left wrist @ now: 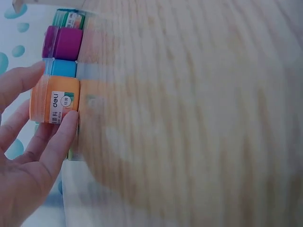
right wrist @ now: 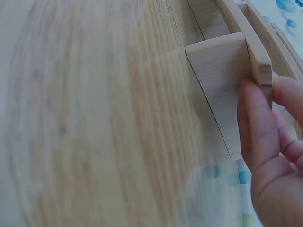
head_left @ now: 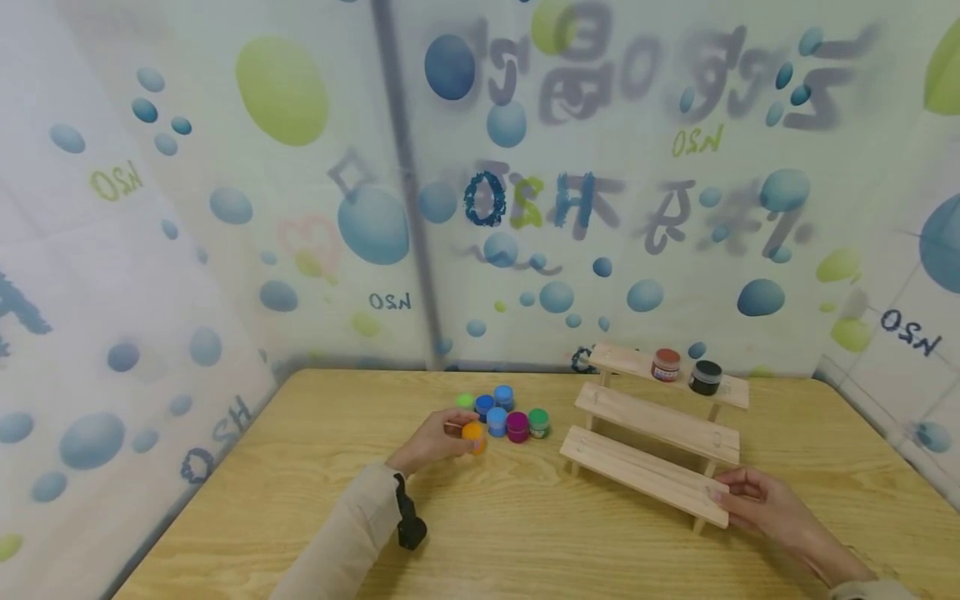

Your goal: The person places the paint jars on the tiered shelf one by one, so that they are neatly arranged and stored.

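Observation:
My left hand (head_left: 438, 442) has its fingers and thumb around an orange paint jar (head_left: 473, 437), whose "deli" label faces the left wrist camera. Just beyond it stand several more jars: a purple jar (head_left: 517, 427), a green jar (head_left: 538, 422), a light blue jar (head_left: 497, 421), a dark blue jar (head_left: 484, 407) and a lime green jar (head_left: 465, 402). At the right, my right hand (head_left: 765, 504) pinches the end of the lowest step of a three-tier wooden stand (head_left: 641, 471). The right wrist view shows thumb and fingers on opposite faces of that board (right wrist: 259, 56).
On the stand's top step are a red jar (head_left: 666, 365) and a black jar (head_left: 706, 377). The wooden table (head_left: 480, 533) reaches back to a patterned curtain (head_left: 315, 208) that also hangs along both sides. A black band (head_left: 407, 512) is on the left wrist.

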